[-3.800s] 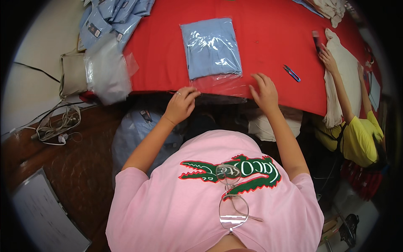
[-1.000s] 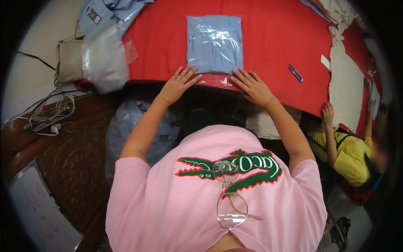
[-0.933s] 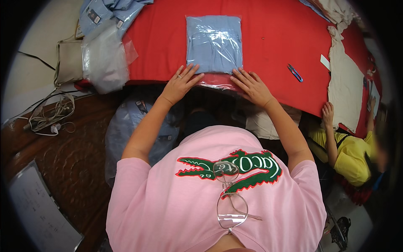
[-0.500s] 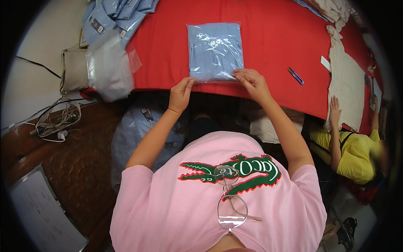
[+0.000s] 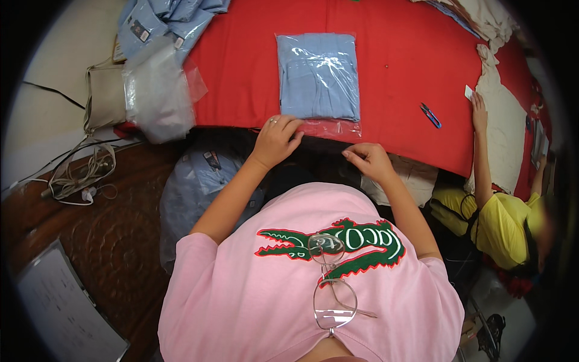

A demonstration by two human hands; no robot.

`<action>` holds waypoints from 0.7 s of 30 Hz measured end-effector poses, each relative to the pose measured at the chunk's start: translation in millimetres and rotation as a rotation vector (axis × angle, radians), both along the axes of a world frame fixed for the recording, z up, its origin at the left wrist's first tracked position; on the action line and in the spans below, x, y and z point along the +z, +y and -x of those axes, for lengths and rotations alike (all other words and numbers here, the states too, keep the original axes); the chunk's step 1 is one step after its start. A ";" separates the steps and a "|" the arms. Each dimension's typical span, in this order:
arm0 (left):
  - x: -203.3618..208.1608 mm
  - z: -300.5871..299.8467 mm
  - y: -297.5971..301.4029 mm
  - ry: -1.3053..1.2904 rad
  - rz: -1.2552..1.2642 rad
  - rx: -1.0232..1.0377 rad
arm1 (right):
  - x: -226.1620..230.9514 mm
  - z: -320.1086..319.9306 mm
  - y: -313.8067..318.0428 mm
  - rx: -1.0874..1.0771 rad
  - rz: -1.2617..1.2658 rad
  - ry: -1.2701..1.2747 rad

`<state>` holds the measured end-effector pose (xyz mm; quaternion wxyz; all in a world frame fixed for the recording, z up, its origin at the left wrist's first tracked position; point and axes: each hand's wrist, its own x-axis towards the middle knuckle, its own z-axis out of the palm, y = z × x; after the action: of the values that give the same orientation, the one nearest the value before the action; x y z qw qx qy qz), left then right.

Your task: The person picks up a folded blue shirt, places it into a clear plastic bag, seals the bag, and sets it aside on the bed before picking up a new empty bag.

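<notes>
With the bagged blue garment point(image 5: 319, 78) at twelve o'clock, I'd best smooth its clear flap point(image 5: 333, 128) evenly, left hand point(image 5: 275, 142) curled by its seven-o'clock corner, right hand point(image 5: 370, 160) narrowly pinched, though what either holds I can't tell.

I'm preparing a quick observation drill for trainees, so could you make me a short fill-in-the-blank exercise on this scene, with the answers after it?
1. The folded garment inside the clear bag is light ____.
2. On a finger of the person's left hand is a ____.
3. In the picture, the snips lie to the ____ of the garment.
4. The table covering is coloured ____.

Missing words: blue; ring; right; red.
</notes>
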<state>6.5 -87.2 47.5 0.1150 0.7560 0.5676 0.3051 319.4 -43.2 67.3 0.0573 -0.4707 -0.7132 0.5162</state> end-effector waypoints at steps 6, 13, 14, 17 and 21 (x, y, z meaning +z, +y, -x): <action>-19.8 -4.7 45.8 0.134 -0.071 -0.171 | -10.4 46.5 -24.2 0.107 -0.430 0.176; 14.6 -9.4 50.6 -0.140 0.083 -0.105 | -32.2 66.8 -11.7 0.311 -0.789 0.063; 21.8 -11.6 50.5 -0.193 0.071 -0.083 | -38.0 72.9 -10.7 0.267 -0.794 0.045; 37.3 -20.1 49.5 -0.261 0.099 -0.085 | -46.9 94.6 7.7 0.036 -0.860 0.052; 31.5 -18.5 44.9 -0.206 0.168 -0.139 | -71.5 114.0 43.3 -0.037 -0.835 0.014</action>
<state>25.0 -42.3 79.0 0.2565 0.7459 0.5225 0.3238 205.4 0.1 -4.2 0.2574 -0.4163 -0.8521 0.1850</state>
